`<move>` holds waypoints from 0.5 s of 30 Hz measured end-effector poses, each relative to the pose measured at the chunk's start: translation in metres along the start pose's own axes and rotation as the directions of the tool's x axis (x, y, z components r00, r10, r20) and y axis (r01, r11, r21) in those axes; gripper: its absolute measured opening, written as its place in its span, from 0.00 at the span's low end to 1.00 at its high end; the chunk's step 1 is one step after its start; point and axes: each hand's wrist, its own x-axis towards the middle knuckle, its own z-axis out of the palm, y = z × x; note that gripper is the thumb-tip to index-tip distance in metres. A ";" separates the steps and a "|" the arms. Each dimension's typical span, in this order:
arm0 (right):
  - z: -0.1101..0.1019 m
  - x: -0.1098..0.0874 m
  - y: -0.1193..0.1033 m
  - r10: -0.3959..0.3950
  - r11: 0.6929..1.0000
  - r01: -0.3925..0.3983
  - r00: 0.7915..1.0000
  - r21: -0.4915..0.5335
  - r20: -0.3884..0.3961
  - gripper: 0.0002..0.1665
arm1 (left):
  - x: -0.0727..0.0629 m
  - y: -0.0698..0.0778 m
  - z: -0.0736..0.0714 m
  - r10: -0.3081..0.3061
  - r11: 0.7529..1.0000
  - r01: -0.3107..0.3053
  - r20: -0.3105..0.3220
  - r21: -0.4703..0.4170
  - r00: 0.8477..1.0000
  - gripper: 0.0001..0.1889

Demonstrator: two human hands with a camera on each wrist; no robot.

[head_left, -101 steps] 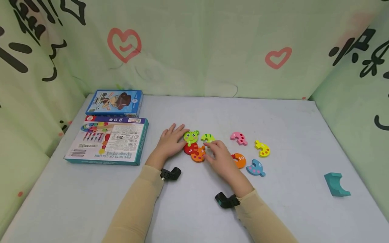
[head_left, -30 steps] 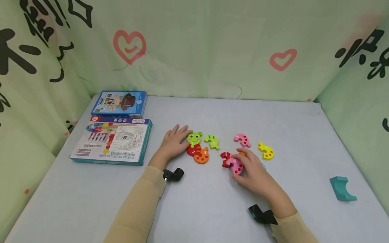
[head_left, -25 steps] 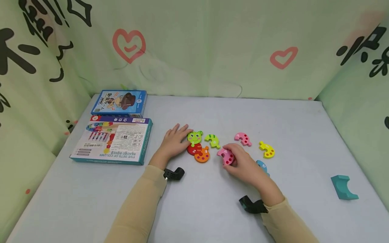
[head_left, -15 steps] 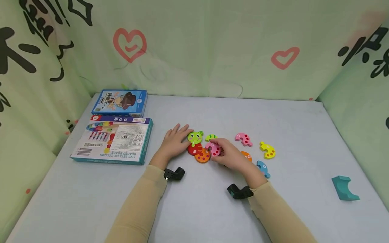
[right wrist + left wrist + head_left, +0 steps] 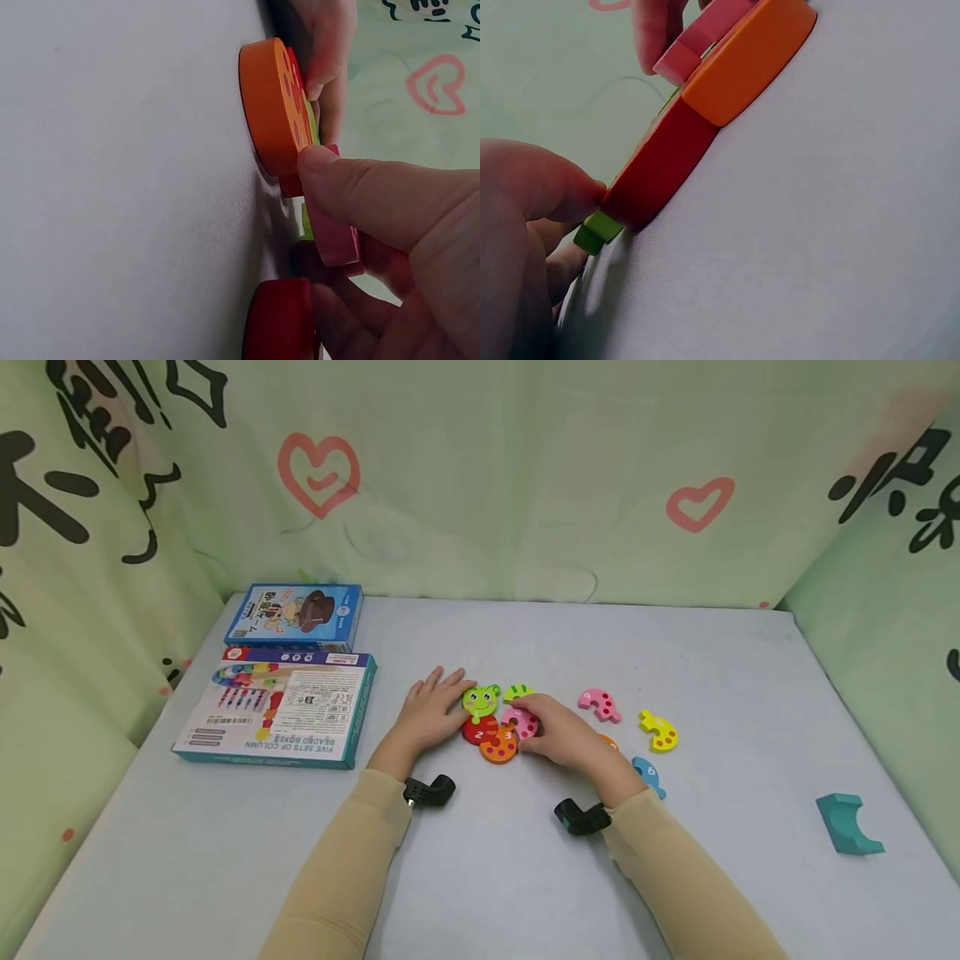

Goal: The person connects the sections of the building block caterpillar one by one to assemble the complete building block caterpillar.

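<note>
Green curtain (image 5: 510,485) hung behind the worktop (image 5: 465,877). Right hand (image 5: 566,739) had its fingers (image 5: 367,191) pinched on a pink spotted puzzle piece (image 5: 519,722), right by the orange spotted one (image 5: 498,748); left hand (image 5: 426,718) was kinda splayed, touching the smiley green head (image 5: 480,700).

The pink pieces (image 5: 527,722) are dotted red, the teal block (image 5: 845,825) plain.

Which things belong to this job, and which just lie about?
Job, seemingly: pink piece in the right hand; green face; red piece; orange piece; likely other pieces, including yellow piece and blue piece.
Lying about, seemingly: blue box; teal-edged box; teal block.
</note>
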 end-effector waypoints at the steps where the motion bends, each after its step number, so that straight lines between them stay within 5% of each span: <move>1: 0.000 0.001 0.000 -0.009 1.000 0.009 1.000 -0.007 0.001 0.37 | 0.000 0.000 0.000 0.000 1.000 0.000 0.000 -0.001 1.000 0.27; 15: -0.001 0.004 0.000 -0.046 0.995 0.049 0.998 -0.089 0.035 0.37 | -0.001 0.001 -0.002 -0.002 1.000 0.002 0.007 -0.002 1.000 0.26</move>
